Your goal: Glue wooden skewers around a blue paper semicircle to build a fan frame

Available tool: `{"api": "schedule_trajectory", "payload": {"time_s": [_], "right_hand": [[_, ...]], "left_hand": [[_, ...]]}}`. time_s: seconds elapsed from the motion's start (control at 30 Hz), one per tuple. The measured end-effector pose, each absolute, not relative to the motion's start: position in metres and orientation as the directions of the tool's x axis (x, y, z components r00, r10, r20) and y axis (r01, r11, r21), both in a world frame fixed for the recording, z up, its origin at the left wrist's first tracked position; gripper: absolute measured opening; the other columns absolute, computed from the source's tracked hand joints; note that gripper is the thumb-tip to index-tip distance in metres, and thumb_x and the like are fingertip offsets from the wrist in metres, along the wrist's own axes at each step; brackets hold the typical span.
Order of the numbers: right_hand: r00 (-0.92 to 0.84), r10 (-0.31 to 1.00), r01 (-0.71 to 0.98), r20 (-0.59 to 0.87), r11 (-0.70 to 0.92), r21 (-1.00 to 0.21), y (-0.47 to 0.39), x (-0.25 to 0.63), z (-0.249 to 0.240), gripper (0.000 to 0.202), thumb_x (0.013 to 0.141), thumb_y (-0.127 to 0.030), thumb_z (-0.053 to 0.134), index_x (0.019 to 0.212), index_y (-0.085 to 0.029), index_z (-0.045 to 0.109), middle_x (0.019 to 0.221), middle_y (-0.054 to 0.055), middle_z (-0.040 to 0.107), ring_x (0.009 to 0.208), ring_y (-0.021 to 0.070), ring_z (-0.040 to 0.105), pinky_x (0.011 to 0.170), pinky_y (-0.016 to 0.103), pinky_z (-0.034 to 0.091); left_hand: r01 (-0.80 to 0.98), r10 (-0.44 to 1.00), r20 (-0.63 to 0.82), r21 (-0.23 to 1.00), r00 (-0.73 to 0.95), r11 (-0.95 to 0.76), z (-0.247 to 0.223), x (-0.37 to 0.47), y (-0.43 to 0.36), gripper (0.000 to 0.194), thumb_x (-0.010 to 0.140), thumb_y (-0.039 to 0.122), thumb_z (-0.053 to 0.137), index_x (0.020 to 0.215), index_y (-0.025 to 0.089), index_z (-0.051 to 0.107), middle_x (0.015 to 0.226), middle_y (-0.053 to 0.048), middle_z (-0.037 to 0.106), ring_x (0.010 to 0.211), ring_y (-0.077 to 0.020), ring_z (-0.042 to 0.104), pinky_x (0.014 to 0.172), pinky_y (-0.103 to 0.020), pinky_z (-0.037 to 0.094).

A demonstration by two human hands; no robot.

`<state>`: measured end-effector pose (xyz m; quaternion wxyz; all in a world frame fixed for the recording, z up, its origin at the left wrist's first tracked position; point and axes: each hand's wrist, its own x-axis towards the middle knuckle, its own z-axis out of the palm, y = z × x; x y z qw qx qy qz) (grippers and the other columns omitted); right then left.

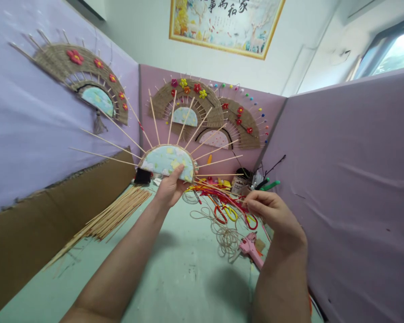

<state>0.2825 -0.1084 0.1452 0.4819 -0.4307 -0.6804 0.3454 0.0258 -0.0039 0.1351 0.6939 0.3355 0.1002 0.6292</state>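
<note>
My left hand (171, 187) grips the lower right part of a half-round fan base (161, 159) covered in pale blue floral cloth, thumb in front. Thin wooden sticks (171, 117) fan out from its curved edge, and a cord appears to run along that edge. Out to the right, my right hand (271, 210) is closed, thumb and fingers pinched at the end of a thin tan strand (227, 194). The strand stretches back toward the base's right corner; whether it is cord or a stick is hard to tell. Both hands are above the table.
On the green table (185, 278) lie a pile of sticks (117, 211), loose twine (227, 240), a pink glue gun (251, 249) and scissors (230, 213). Finished fans (185, 101) hang on the pink partition. A purple partition (350, 179) stands right, a cardboard strip (54, 215) left.
</note>
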Motion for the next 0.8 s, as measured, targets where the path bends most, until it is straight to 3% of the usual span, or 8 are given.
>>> {"api": "schedule_trajectory", "payload": {"time_s": [0.1, 0.2, 0.33, 0.43, 0.6, 0.8], "right_hand": [[-0.454, 0.86, 0.366, 0.235, 0.42, -0.83, -0.119, 0.26, 0.156, 0.028, 0.085, -0.041, 0.063, 0.076, -0.015, 0.069, 0.06, -0.001, 0.054, 0.054, 0.0096, 0.045, 0.05, 0.022, 0.035], [-0.708, 0.706, 0.44, 0.027, 0.471, -0.765, -0.114, 0.223, 0.156, 0.025, 0.088, -0.037, 0.06, 0.081, -0.015, 0.069, 0.062, 0.0, 0.059, 0.056, 0.0098, 0.051, 0.053, 0.021, 0.039], [-0.786, 0.61, 0.512, -0.098, 0.554, -0.656, -0.093, 0.179, 0.139, 0.013, 0.087, -0.023, 0.06, 0.079, -0.017, 0.068, 0.062, -0.004, 0.062, 0.055, 0.0074, 0.052, 0.055, 0.017, 0.038], [-0.768, 0.629, 0.554, -0.124, 0.554, -0.621, -0.078, 0.167, 0.123, 0.011, 0.085, -0.022, 0.061, 0.077, -0.017, 0.068, 0.062, -0.004, 0.063, 0.054, 0.0071, 0.052, 0.056, 0.017, 0.037], [-0.599, 0.797, 0.651, -0.075, 0.431, -0.624, -0.059, 0.181, 0.107, 0.01, 0.077, -0.017, 0.064, 0.067, -0.017, 0.066, 0.054, -0.005, 0.06, 0.051, 0.0083, 0.052, 0.053, 0.019, 0.035], [-0.214, 0.942, 0.655, 0.259, 0.335, -0.678, -0.038, 0.214, 0.104, 0.023, 0.081, -0.026, 0.054, 0.061, -0.017, 0.059, 0.055, -0.003, 0.055, 0.052, 0.0107, 0.045, 0.05, 0.022, 0.031]], "left_hand": [[-0.827, 0.943, 0.289, 0.562, 0.166, -0.026, 0.136, 0.029, -0.006, 0.029, 0.08, 0.018, 0.07, 0.108, 0.021, 0.061, 0.089, -0.002, 0.074, 0.082, -0.0185, 0.072, 0.079, -0.033, 0.058], [-0.841, 0.943, 0.277, 0.541, 0.184, 0.006, 0.137, 0.032, -0.01, 0.022, 0.083, 0.022, 0.068, 0.104, 0.019, 0.062, 0.087, -0.003, 0.074, 0.082, -0.0189, 0.072, 0.078, -0.032, 0.058], [-0.843, 0.939, 0.223, 0.526, 0.262, 0.111, 0.141, 0.036, -0.02, 0.018, 0.088, 0.025, 0.061, 0.103, 0.016, 0.063, 0.087, -0.005, 0.074, 0.08, -0.0186, 0.072, 0.072, -0.028, 0.058], [-0.835, 0.938, 0.143, 0.512, 0.315, 0.203, 0.146, 0.038, -0.028, 0.019, 0.092, 0.026, 0.056, 0.105, 0.015, 0.063, 0.084, -0.005, 0.074, 0.073, -0.0164, 0.071, 0.06, -0.023, 0.056], [-0.814, 0.938, 0.032, 0.508, 0.346, 0.283, 0.154, 0.039, -0.038, 0.018, 0.093, 0.026, 0.054, 0.102, 0.014, 0.064, 0.08, -0.004, 0.073, 0.065, -0.0132, 0.068, 0.056, -0.022, 0.054], [-0.766, 0.932, -0.025, 0.563, 0.361, 0.312, 0.158, 0.04, -0.048, 0.014, 0.091, 0.022, 0.056, 0.1, 0.016, 0.065, 0.08, -0.004, 0.073, 0.068, -0.0137, 0.068, 0.059, -0.024, 0.054]]}}
